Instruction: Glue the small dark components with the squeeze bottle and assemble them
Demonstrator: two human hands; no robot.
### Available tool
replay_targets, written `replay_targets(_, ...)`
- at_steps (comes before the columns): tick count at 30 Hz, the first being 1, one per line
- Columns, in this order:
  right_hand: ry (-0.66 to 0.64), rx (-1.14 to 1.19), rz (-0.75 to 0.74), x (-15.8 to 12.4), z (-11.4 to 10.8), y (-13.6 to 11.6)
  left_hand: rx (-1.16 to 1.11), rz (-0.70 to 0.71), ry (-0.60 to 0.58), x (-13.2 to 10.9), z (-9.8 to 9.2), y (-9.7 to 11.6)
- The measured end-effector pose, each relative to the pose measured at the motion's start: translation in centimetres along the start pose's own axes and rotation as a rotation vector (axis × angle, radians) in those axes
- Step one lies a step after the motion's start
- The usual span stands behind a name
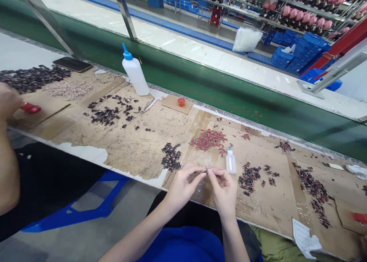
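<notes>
Small part point(206, 171), mostly hidden by fingers, sits between the two hands, above the near side of the desk point(84, 153). Left hand point(181, 183) and right hand point(225, 187) meet there, each with thumb and forefinger pinched on it, so neither is clearly nearer; its long axis is too small to tell. Straight beyond the fingertips lies the red pile point(209, 139), its pieces pointing every way. The black pile point(171, 157) is just beyond the left hand, on its outer side. On the right, the small bottle point(231, 163) stands upright just past the right hand, with the red-and-black pile point(249, 178) beside that hand
</notes>
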State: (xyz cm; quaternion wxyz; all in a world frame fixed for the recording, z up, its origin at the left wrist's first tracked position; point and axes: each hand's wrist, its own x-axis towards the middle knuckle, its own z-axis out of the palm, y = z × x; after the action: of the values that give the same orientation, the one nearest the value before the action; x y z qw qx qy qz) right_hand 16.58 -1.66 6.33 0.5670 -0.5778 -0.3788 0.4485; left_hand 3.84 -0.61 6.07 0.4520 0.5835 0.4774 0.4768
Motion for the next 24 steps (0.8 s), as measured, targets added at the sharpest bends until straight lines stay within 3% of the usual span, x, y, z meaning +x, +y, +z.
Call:
replay_targets(11,0.069,-0.007,-0.129,-0.2,0.1,0.2,0.028,0.015,-0.027,0.1,0.2,0.8)
replay_targets(19,-0.069,0.035,-0.024,0.3,-1.3,0.5,0.021,0.017,-0.034,0.2,0.3,1.2)
replay_targets(24,-0.050,-0.088,-0.148,-0.1,-1.9,0.5,0.063,0.039,-0.070,0.2,0.5,1.2)
